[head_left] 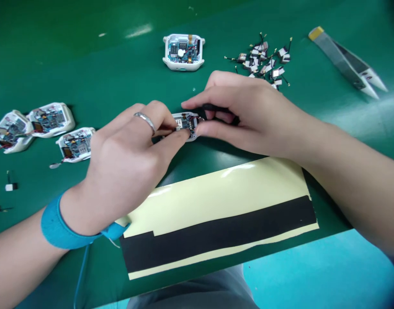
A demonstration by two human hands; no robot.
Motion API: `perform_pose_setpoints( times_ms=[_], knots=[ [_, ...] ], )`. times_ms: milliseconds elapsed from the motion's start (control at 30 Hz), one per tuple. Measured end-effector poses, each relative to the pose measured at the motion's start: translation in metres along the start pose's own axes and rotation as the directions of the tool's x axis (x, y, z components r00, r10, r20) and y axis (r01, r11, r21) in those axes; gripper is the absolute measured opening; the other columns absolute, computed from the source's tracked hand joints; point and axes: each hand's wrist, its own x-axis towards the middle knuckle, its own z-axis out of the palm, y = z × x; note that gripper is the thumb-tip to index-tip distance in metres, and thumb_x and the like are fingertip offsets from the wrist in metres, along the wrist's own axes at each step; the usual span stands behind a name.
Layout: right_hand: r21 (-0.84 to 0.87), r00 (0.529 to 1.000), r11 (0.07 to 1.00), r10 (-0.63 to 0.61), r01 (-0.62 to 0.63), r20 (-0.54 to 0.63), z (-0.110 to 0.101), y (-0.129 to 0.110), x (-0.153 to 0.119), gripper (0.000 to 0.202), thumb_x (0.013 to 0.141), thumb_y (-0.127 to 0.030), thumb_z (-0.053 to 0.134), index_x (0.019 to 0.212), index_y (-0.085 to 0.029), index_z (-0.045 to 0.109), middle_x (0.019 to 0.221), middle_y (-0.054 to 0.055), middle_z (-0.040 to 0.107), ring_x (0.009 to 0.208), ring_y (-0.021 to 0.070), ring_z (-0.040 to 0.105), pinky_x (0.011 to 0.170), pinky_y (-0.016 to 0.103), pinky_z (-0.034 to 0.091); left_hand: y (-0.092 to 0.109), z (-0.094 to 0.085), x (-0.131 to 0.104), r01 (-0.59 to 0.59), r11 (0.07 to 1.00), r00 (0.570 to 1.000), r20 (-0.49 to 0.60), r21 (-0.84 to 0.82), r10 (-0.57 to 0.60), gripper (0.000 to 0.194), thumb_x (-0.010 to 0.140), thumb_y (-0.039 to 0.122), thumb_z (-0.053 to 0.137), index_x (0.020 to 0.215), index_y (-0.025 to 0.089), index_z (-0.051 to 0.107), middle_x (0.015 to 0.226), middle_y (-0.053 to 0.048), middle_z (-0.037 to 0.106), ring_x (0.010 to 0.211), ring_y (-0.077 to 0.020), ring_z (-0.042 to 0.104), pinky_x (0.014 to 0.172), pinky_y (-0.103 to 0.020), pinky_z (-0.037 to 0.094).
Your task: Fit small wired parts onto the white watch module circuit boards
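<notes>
A small white device casing with an exposed circuit board (187, 122) lies between my two hands at the middle of the green table. My left hand (129, 150), with a ring and a blue wrist strap, is closed on its left side, thumb and fingertips over the board. My right hand (245, 111) is at its right edge, with the thumb touching the casing and the fingers curled round a dark slim tool (219, 110). The index finger reaches out above the casing. Fingers hide both ends of the casing.
Another open casing (183, 52) sits behind. Several small parts with short leads (264, 62) and tweezers (349, 62) lie back right. Open casings (50, 119) stand at left. A yellow sheet with a black strip (219, 231) lies in front on the green table (119, 81).
</notes>
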Motion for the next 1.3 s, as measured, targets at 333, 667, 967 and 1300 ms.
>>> perform_pose_setpoints(
  times_ms=[333, 667, 967, 1300],
  knots=[
    [0.185, 0.909, 0.983, 0.075, 0.003, -0.410, -0.004, -0.024, -0.005, 0.012, 0.080, -0.020, 0.056, 0.088, -0.020, 0.064, 0.081, 0.001, 0.064, 0.078, 0.0111, 0.057, 0.071, 0.024, 0.048, -0.007, 0.006, -0.008, -0.151, 0.983, 0.986, -0.052, 0.100, 0.156, 0.017, 0.083, 0.020, 0.047, 0.078, 0.019, 0.063, 0.075, -0.003, 0.057, 0.071, -0.0176, 0.056, 0.055, -0.027, 0.044],
    [0.005, 0.867, 0.993, -0.100, 0.117, -0.489, 0.014, -0.027, -0.003, 0.002, 0.075, -0.018, 0.061, 0.077, -0.018, 0.062, 0.071, 0.004, 0.065, 0.063, 0.0117, 0.059, 0.053, 0.022, 0.047, -0.006, 0.005, -0.008, -0.164, 0.978, 0.985, -0.027, 0.125, 0.168, 0.021, 0.083, 0.013, 0.042, 0.078, 0.016, 0.062, 0.073, -0.004, 0.057, 0.074, -0.0174, 0.057, 0.062, -0.027, 0.050],
    [-0.095, 0.865, 0.994, -0.095, 0.056, -0.492, 0.021, -0.030, 0.000, 0.012, 0.081, -0.021, 0.051, 0.073, -0.022, 0.061, 0.072, 0.001, 0.065, 0.063, 0.0125, 0.060, 0.053, 0.024, 0.048, -0.005, 0.004, -0.008, -0.148, 0.977, 0.989, 0.019, 0.153, 0.147, 0.025, 0.083, 0.011, 0.039, 0.077, 0.016, 0.062, 0.076, -0.004, 0.056, 0.074, -0.0159, 0.056, 0.061, -0.026, 0.049],
    [0.017, 0.869, 0.996, -0.073, 0.093, -0.490, 0.026, -0.027, 0.002, 0.008, 0.076, -0.015, 0.053, 0.074, -0.021, 0.059, 0.063, 0.002, 0.059, 0.055, 0.0122, 0.054, 0.048, 0.024, 0.044, -0.009, 0.006, -0.009, -0.157, 0.984, 0.988, 0.001, 0.085, 0.157, 0.023, 0.083, 0.009, 0.040, 0.081, 0.013, 0.062, 0.083, -0.008, 0.058, 0.085, -0.0212, 0.055, 0.069, -0.032, 0.050]
  ],
)
